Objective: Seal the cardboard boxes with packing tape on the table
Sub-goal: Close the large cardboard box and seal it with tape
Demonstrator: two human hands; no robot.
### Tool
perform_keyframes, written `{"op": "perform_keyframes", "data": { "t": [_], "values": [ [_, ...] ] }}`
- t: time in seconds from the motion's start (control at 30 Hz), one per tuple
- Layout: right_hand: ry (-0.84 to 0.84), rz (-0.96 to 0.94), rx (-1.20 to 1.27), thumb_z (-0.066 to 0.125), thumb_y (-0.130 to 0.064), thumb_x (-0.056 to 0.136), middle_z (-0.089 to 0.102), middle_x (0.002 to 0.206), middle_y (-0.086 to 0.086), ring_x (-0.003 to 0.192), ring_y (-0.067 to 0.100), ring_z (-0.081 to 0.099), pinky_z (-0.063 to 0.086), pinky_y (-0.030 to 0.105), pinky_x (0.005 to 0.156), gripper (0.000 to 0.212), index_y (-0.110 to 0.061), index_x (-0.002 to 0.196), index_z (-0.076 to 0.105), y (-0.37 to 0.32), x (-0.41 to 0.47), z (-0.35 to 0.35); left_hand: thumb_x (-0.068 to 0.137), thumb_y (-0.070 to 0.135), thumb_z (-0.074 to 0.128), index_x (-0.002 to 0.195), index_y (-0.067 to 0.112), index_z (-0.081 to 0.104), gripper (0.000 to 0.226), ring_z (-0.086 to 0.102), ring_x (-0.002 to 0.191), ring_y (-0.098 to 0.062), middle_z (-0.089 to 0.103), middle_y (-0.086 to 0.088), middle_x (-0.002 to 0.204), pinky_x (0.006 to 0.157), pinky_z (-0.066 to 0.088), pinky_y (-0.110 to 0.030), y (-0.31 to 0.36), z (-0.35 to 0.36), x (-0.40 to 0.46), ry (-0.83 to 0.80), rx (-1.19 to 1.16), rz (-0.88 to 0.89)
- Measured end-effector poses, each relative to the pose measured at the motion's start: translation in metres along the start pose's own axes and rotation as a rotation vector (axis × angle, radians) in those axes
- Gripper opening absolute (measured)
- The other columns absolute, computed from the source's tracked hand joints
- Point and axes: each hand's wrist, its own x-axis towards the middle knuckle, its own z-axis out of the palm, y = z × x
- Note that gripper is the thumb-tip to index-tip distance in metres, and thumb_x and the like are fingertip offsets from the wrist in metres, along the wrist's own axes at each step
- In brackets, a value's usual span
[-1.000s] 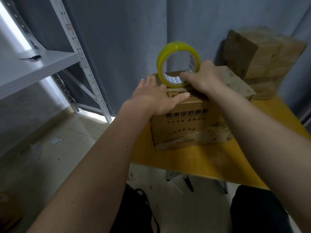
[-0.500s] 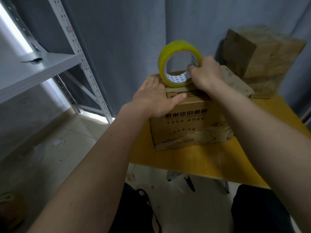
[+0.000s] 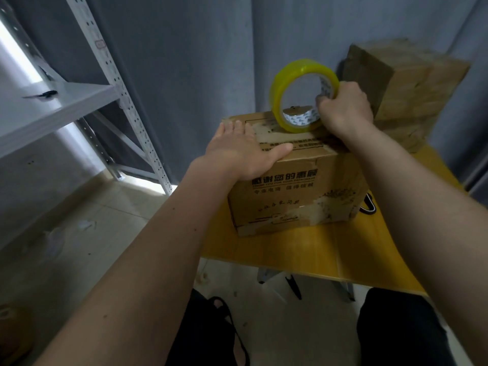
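Gripping tape roll [image 3: 303, 96], right hand [image 3: 343, 112]

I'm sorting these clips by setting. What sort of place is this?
Probably a small storeroom or packing corner: a perforated metal shelving rack, a yellow table with a printed cardboard box, more boxes stacked behind, and a tape roll.

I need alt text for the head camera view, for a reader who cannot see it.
A right hand grips a yellow tape roll standing on a printed cardboard box, while the left hand presses flat on the box top. The box sits on a yellow table.
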Motion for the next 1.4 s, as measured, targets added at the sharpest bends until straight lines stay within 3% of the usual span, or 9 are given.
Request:
{"op": "perform_keyframes", "data": {
  "t": [0.1, 0.27, 0.37, 0.67, 0.77, 0.87, 1.17, 1.27, 1.4],
  "values": [
    [0.004, -0.021, -0.007, 0.05, -0.035, 0.093, 0.062, 0.118, 0.012, 0.11, 0.035, 0.056, 0.044, 0.039, 0.089, 0.034, -0.012, 0.117, 0.059, 0.001, -0.001, 0.0, 0.075, 0.091, 0.008, 0.156, 0.021, -0.005, 0.108, -0.004, 0.15, -0.035, -0.001, -0.02, 0.162, 0.12, -0.004, -0.047, 0.021, -0.005, 0.003, -0.055, -0.009, -0.04],
    [-0.017, -0.057, 0.0, 0.057, -0.048, 0.086, 0.065, 0.097, 0.006, 0.095, 0.03, 0.06, 0.041, 0.035, 0.074, 0.035, -0.016, 0.096, 0.066, 0.003, -0.003, 0.001, 0.079, 0.088, 0.013, 0.157, 0.012, 0.004, 0.109, -0.002, 0.151, -0.025, -0.001, -0.009, 0.165, 0.121, 0.002, -0.044, 0.032, 0.004, 0.006, 0.018, -0.1, 0.033],
    [-0.069, -0.059, -0.098, 0.061, -0.052, 0.082, 0.062, 0.092, 0.004, 0.089, 0.028, 0.059, 0.046, 0.038, 0.074, 0.038, -0.014, 0.083, 0.056, -0.001, -0.005, 0.005, 0.077, 0.089, 0.012, 0.157, 0.013, 0.008, 0.11, 0.0, 0.151, -0.027, 0.001, -0.01, 0.165, 0.122, 0.005, -0.046, 0.031, 0.005, 0.008, 0.018, -0.099, 0.033],
    [-0.061, -0.073, -0.026, 0.054, -0.04, 0.092, 0.066, 0.108, 0.011, 0.1, 0.033, 0.062, 0.05, 0.046, 0.089, 0.034, -0.012, 0.108, 0.063, -0.005, -0.005, 0.007, 0.075, 0.091, 0.011, 0.157, 0.013, 0.013, 0.113, 0.003, 0.151, -0.027, 0.007, -0.01, 0.164, 0.122, 0.007, -0.046, 0.032, 0.005, 0.009, 0.029, -0.09, 0.036],
    [-0.04, -0.074, 0.01, 0.055, -0.035, 0.093, 0.065, 0.11, 0.012, 0.104, 0.033, 0.06, 0.049, 0.038, 0.086, 0.033, -0.009, 0.11, 0.063, 0.001, 0.0, 0.002, 0.077, 0.09, 0.011, 0.157, 0.012, 0.002, 0.112, -0.003, 0.151, -0.026, -0.003, -0.009, 0.165, 0.121, 0.002, -0.044, 0.032, 0.004, 0.008, -0.004, -0.105, 0.026],
    [-0.017, -0.043, 0.02, 0.055, -0.034, 0.093, 0.063, 0.118, 0.015, 0.109, 0.035, 0.058, 0.049, 0.04, 0.09, 0.036, -0.006, 0.116, 0.062, 0.005, 0.005, -0.004, 0.078, 0.089, 0.011, 0.156, 0.01, -0.003, 0.111, -0.007, 0.151, -0.025, -0.008, -0.008, 0.164, 0.121, -0.001, -0.042, 0.032, 0.004, 0.005, -0.021, -0.112, 0.02],
    [0.087, -0.025, -0.026, 0.054, -0.029, 0.092, 0.062, 0.118, 0.016, 0.109, 0.037, 0.058, 0.05, 0.045, 0.092, 0.033, -0.006, 0.114, 0.061, 0.023, 0.018, -0.03, 0.08, 0.087, 0.01, 0.156, 0.01, -0.002, 0.109, -0.007, 0.151, -0.025, -0.008, -0.008, 0.164, 0.12, -0.001, -0.042, 0.033, 0.002, 0.005, -0.035, -0.101, 0.021],
    [0.082, -0.037, 0.007, 0.055, -0.03, 0.091, 0.063, 0.115, 0.015, 0.108, 0.035, 0.058, 0.048, 0.04, 0.086, 0.032, -0.007, 0.113, 0.062, 0.025, 0.016, -0.027, 0.081, 0.086, 0.011, 0.156, 0.012, -0.003, 0.107, -0.007, 0.151, -0.025, -0.009, -0.008, 0.164, 0.12, -0.001, -0.043, 0.033, 0.001, 0.004, -0.032, -0.103, 0.016],
    [0.03, -0.002, 0.169, 0.06, -0.031, 0.087, 0.066, 0.108, 0.011, 0.103, 0.031, 0.06, 0.05, 0.044, 0.091, 0.028, -0.012, 0.107, 0.064, 0.029, 0.013, -0.029, 0.077, 0.089, 0.011, 0.155, 0.032, -0.009, 0.098, -0.01, 0.15, -0.031, -0.01, -0.012, 0.163, 0.119, -0.003, -0.047, 0.04, -0.001, 0.005, -0.058, -0.131, 0.03]
  ]
}}
